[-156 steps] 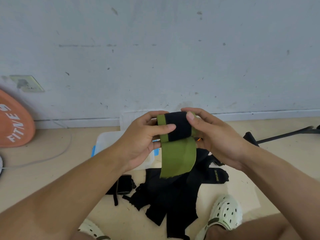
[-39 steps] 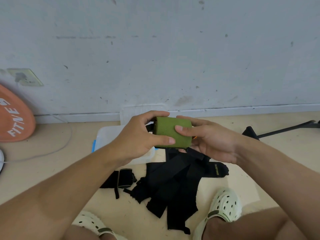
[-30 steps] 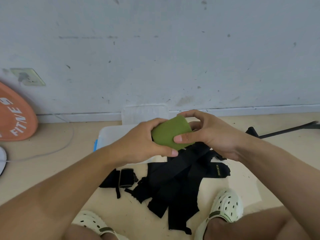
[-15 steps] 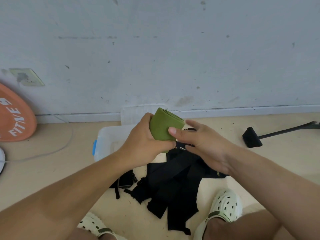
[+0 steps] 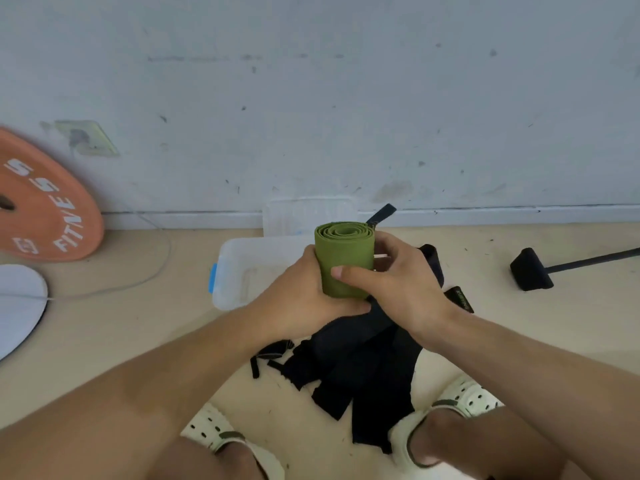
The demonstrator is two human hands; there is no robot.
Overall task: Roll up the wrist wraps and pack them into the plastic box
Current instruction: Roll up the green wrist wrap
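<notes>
A green wrist wrap (image 5: 344,252), rolled into a tight cylinder, stands upright between my hands with its spiral end facing up. My left hand (image 5: 298,299) grips its left side and underside. My right hand (image 5: 398,282) holds it from the right, thumb across the front. A black strap end (image 5: 381,213) sticks up behind the roll. The clear plastic box (image 5: 239,268) with a blue latch lies on the floor just behind my left hand; its lid (image 5: 304,213) leans on the wall. Several loose black wraps (image 5: 360,362) lie in a pile below my hands.
An orange weight plate (image 5: 41,209) leans on the wall at the left, with a white disc (image 5: 17,306) and a thin cable (image 5: 138,282) on the floor. A black stand foot (image 5: 530,273) lies at the right. My two white clogs (image 5: 460,403) flank the pile.
The last green tail got wound in. The finished roll was then turned from lying sideways to standing upright, spiral end up. Both hands stayed on it.
</notes>
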